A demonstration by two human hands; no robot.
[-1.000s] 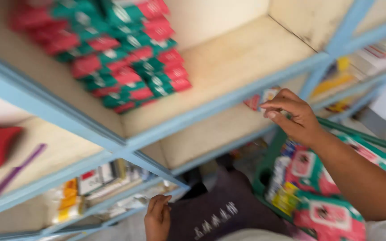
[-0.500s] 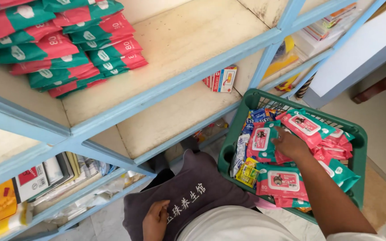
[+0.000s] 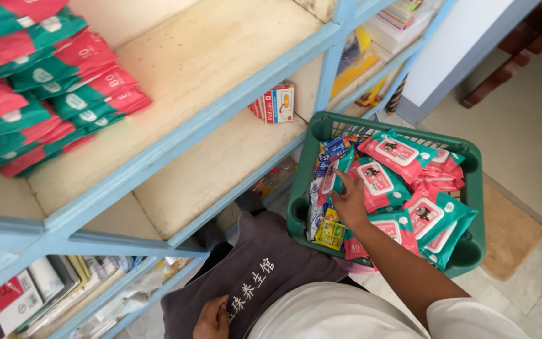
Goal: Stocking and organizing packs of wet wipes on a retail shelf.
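The person's right hand [image 3: 349, 202] now reaches down into the green plastic basket [image 3: 468, 251], fingers loosely spread with the index finger extended, resting on the packets and grasping nothing yet that the view shows. A second ago that hand was up at the pale wooden shelf with its light-blue frame [image 3: 221, 119], at the small red-and-white cardboard box [image 3: 275, 103]; half a second ago it was already in the basket, so the box now stands alone on the lower shelf board and the hand has gone back for more stock. Under and around the fingertips lie pink-and-teal soft wipe packets [image 3: 379, 181], blue sachets [image 3: 334, 149] and a small yellow packet [image 3: 330, 231] just beside the palm. The left hand [image 3: 213, 318] holds the edge of a dark purple cloth with pale lettering [image 3: 252, 285], fingers curled on it, low in the view. A stack of red-and-green wipe packs [image 3: 45, 94] sits on the upper shelf, well apart from both hands.
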